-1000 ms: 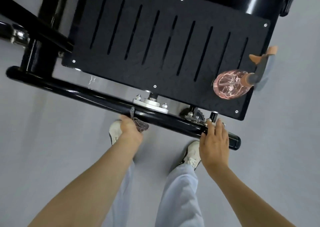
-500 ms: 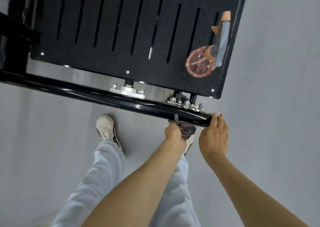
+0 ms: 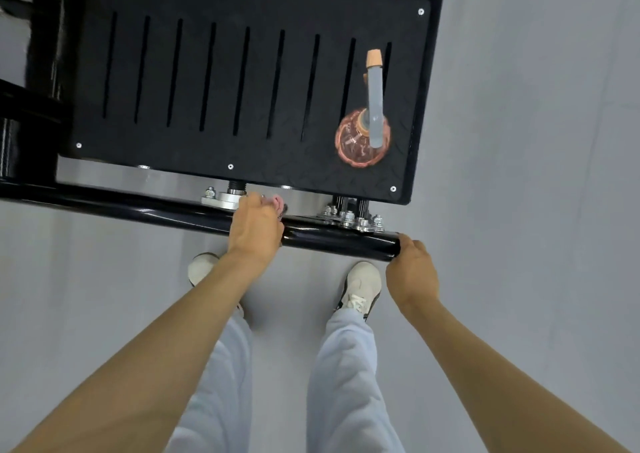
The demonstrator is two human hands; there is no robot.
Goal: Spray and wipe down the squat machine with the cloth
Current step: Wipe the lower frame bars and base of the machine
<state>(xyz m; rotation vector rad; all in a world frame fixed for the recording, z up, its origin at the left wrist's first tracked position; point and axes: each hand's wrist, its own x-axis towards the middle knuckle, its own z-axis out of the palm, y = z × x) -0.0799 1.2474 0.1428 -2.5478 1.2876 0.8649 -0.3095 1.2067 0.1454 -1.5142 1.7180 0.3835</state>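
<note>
Squat machine, black: slotted footplate bearing an upright pink spray bottle near its right edge; glossy bar alongside. Left hand grips dark cloth against the bar; right hand curls round its end. White shoes, grey floor.

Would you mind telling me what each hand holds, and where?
The left hand grips the bunched cloth against the black bar; the right hand holds the bar's end.
</note>
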